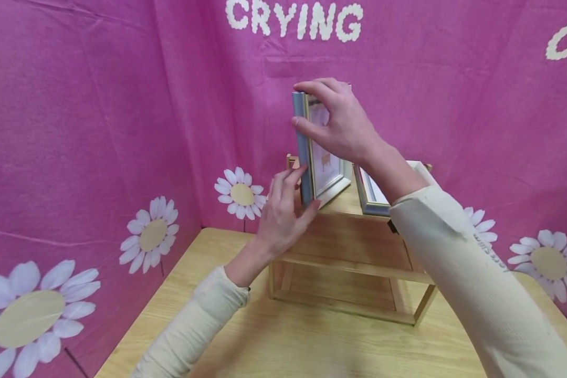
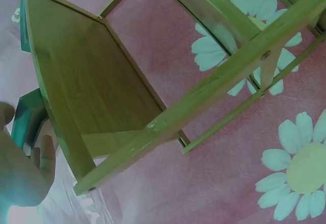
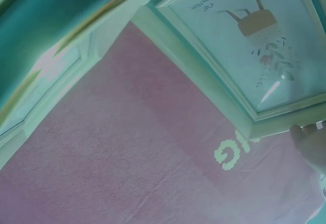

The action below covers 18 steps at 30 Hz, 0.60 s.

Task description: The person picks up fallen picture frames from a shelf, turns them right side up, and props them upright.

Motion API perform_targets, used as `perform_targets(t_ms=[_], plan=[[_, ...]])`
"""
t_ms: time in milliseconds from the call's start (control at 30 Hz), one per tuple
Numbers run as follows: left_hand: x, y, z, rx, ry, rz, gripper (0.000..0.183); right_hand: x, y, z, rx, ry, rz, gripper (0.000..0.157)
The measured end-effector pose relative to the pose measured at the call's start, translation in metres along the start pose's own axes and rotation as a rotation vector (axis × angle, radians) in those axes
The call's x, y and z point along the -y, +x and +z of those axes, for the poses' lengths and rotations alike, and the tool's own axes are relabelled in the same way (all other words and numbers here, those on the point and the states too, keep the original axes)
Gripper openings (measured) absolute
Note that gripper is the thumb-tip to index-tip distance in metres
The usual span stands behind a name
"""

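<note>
A picture frame [image 1: 328,163] with a blue-grey outer edge stands upright at the left of a wooden shelf's top [image 1: 345,202]. My right hand [image 1: 342,121] grips it near its upper corner, fingers over the top and thumb on the side edge. Lower down, my left hand [image 1: 281,212] holds the near bottom corner between fingers and thumb. In the right wrist view, the frame's picture [image 3: 275,46] shows a potted plant, upside down. The left wrist view has my left hand [image 2: 25,168] beside the shelf's edge, partly cut off.
A second frame [image 1: 375,209] lies on the shelf's top at the right, partly behind my right forearm. The two-tier wooden shelf [image 1: 349,270] stands on a wooden table [image 1: 302,341]. Pink cloth [image 1: 99,105] with daisies and lettering hangs behind and at the left.
</note>
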<state>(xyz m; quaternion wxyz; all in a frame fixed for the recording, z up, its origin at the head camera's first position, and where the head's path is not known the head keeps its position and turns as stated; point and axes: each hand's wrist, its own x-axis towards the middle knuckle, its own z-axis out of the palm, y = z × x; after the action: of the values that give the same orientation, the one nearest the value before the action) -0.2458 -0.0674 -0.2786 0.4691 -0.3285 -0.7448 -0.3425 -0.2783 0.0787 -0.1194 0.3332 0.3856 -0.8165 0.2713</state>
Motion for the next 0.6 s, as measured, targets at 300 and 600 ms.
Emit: perform_targets(t_ms=[300, 600], plan=[[0.006, 0.004, -0.011, 0.009, -0.212, -0.099, 0.04, -0.003, -0.003, 0.004, -0.035, 0.012, -0.034, 0.052], [0.009, 0.009, -0.016, 0.115, -0.18, -0.108, 0.04, -0.007, -0.006, 0.003, -0.037, -0.015, -0.063, 0.061]])
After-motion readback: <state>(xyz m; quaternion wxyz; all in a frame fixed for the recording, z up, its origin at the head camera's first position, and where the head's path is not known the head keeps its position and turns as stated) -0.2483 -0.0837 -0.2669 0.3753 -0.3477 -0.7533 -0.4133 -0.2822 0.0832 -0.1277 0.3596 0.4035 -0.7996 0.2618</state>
